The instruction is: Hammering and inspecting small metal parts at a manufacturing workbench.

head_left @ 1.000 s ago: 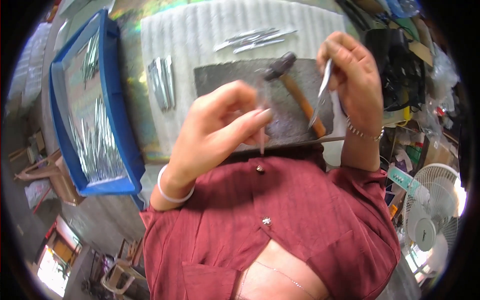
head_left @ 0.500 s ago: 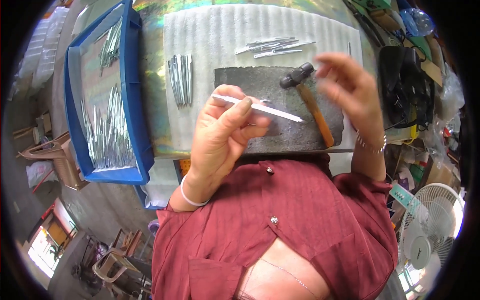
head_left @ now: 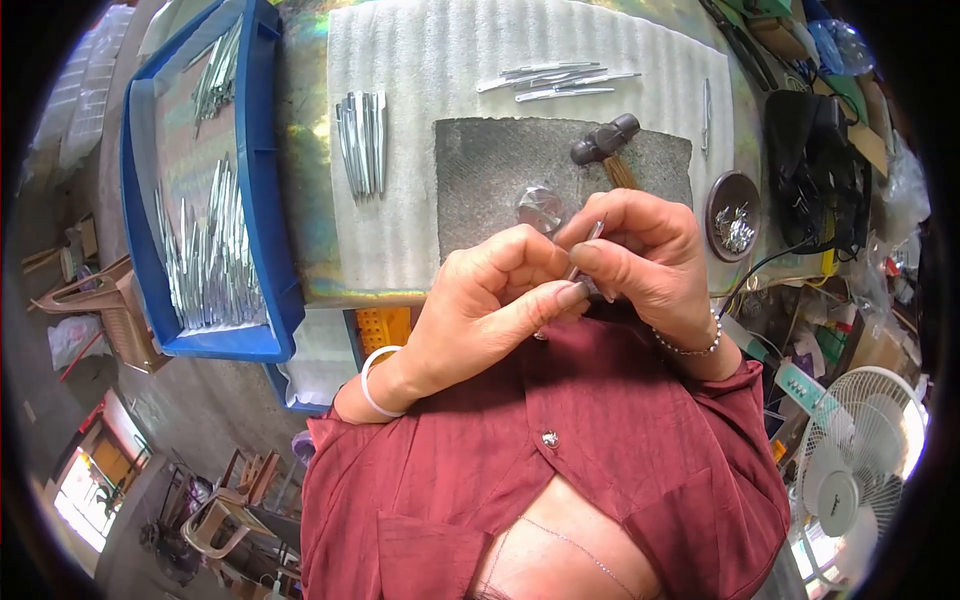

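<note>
A slender metal piece point(head_left: 597, 229) is held just above the table's near edge, in front of my chest. My left hand point(head_left: 490, 295) pinches its near end between thumb and fingers. Meeting it from the other side, my right hand point(head_left: 650, 250) closes its thumb and fingertips around the same piece. The fingers hide most of it. Just beyond my hands is a small round clear object point(head_left: 540, 207) on the dark grey slab point(head_left: 480, 160). A hammer point(head_left: 603, 142) lies on that slab, its wooden handle partly covered by my right hand.
White foam sheeting point(head_left: 420, 60) covers the table. Slim metal pieces lie in a row point(head_left: 362, 145) at left and in a pile point(head_left: 560, 80) at the back. A blue tray point(head_left: 262, 180) holds many more. At right are a dish point(head_left: 718, 225) of small metal parts and a fan point(head_left: 850, 470).
My right hand has come in from above the hammer to meet the left. The metal piece, earlier held crosswise in my left hand, now points away from me between both hands.
</note>
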Demonstrator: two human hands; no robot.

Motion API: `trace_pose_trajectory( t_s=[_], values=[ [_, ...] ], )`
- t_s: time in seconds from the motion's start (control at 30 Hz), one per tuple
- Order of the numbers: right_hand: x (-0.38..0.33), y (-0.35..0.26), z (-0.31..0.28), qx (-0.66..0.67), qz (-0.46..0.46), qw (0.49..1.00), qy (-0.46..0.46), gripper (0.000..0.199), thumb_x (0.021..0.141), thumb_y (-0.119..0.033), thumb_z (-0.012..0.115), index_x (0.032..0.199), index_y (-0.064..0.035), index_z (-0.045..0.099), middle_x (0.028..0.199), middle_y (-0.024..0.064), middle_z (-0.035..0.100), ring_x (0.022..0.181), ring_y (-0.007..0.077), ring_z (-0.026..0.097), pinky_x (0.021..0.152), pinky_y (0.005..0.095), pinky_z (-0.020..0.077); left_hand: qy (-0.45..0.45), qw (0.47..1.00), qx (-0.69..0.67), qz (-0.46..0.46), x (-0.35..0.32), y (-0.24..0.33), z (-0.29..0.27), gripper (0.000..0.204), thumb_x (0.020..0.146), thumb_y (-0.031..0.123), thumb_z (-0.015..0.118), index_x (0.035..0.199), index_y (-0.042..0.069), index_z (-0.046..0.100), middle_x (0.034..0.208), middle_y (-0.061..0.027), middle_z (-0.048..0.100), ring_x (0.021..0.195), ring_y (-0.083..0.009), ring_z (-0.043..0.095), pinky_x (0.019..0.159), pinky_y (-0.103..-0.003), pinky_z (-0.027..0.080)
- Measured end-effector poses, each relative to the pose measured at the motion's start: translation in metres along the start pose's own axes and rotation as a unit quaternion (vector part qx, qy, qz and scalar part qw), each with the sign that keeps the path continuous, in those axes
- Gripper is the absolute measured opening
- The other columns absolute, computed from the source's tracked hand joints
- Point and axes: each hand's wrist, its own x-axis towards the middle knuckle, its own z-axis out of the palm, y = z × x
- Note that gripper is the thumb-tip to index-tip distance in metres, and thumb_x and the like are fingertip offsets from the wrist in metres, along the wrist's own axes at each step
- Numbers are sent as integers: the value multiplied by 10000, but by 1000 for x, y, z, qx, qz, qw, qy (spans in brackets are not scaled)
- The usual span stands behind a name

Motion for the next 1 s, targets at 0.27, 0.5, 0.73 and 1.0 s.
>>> trace_pose_trajectory(
  t_s=[0.27,0.5,0.73,1.0],
  values=[
    [9,-3,2,22,60,998,-5,74,856,-46,629,896,11,604,734,15,618,634,36,557,528,160,426,-51,995,-80,-26,0,-3,-8,121,919,43,523,1026,-2,493,874,-133,643,797,-173,643,687,-266,514],
    [19,-5,8,55,90,994,4,59,862,-45,622,869,7,595,734,20,608,661,55,561,563,194,451,-45,989,-131,-50,4,2,-9,160,931,122,535,1029,4,491,866,-80,642,754,-113,622,642,-224,494],
    [28,-5,9,50,105,993,5,67,863,-57,625,864,3,596,739,16,608,669,49,555,569,192,443,-53,984,-154,-74,7,6,-16,191,930,138,536,1056,3,486,871,-89,641,788,-150,639,668,-256,529],
    [30,-5,13,20,101,995,3,102,877,-92,617,906,3,596,756,6,603,670,38,540,571,183,432,-40,990,-133,-28,7,4,-20,125,903,88,578,940,18,481,766,-53,616,679,-86,602,558,-209,471]
  ],
)
